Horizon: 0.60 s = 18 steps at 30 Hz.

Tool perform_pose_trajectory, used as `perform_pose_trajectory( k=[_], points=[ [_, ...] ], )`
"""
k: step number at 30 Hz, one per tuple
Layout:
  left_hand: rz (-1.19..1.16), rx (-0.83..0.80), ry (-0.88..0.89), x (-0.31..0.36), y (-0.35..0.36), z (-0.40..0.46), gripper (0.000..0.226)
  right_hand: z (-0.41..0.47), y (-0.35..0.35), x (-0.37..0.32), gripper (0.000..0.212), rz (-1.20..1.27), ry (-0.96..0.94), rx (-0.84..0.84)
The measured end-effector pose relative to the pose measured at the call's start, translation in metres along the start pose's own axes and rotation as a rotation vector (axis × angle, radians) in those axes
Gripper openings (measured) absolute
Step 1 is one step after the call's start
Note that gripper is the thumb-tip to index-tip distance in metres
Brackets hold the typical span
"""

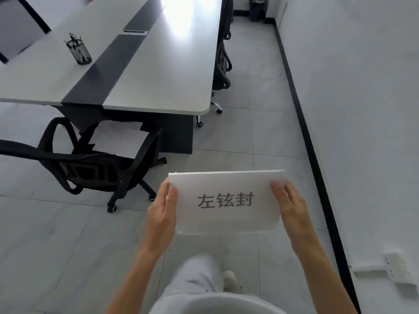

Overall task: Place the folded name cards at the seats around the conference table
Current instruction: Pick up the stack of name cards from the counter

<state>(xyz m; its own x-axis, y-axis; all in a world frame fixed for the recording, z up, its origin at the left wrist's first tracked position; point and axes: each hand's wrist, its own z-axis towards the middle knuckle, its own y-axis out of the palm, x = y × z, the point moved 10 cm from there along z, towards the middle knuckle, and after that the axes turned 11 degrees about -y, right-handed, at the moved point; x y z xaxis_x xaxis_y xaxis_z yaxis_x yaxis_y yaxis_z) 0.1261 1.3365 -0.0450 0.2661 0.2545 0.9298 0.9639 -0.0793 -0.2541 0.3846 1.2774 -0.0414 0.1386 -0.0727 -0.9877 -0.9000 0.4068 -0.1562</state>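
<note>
I hold a stack of white folded name cards (226, 200) in front of me, over the floor; the top card bears three grey printed characters. My left hand (162, 214) grips the stack's left edge, thumb on top. My right hand (289, 210) grips its right edge in the same way. The white conference table (158, 71), with a dark strip down its middle, lies ahead and to the left. A black office chair (90, 164) stands at the table's near end, pushed slightly back.
A black mesh pen holder (79, 52) stands on the table's left half. More black chairs (223, 57) line the table's right side. A white wall with black skirting (317, 155) runs along the right. A dark bin (257, 9) sits in the far corner.
</note>
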Motion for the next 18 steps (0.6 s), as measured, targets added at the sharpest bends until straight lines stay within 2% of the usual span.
perform_pose_trajectory(
  k=[4, 7, 11, 15, 18],
  points=[
    [-0.052, 0.072, 0.000, 0.030, 0.008, 0.090, 0.021, 0.111, 0.030, -0.004, 0.036, -0.007, -0.028, -0.097],
    [-0.098, 0.100, 0.006, 0.042, 0.012, 0.168, 0.032, 0.195, 0.054, -0.003, 0.034, -0.012, -0.052, -0.123],
    [-0.116, 0.100, 0.012, 0.066, 0.018, 0.272, 0.033, 0.303, 0.089, -0.006, 0.046, -0.017, -0.066, -0.153],
    [-0.121, 0.084, -0.008, 0.094, 0.027, 0.361, 0.033, 0.403, 0.121, -0.016, 0.031, -0.022, -0.064, -0.197],
    [-0.119, 0.095, -0.032, 0.111, 0.032, 0.421, 0.035, 0.475, 0.144, -0.021, 0.029, -0.041, -0.086, -0.253]
  ],
)
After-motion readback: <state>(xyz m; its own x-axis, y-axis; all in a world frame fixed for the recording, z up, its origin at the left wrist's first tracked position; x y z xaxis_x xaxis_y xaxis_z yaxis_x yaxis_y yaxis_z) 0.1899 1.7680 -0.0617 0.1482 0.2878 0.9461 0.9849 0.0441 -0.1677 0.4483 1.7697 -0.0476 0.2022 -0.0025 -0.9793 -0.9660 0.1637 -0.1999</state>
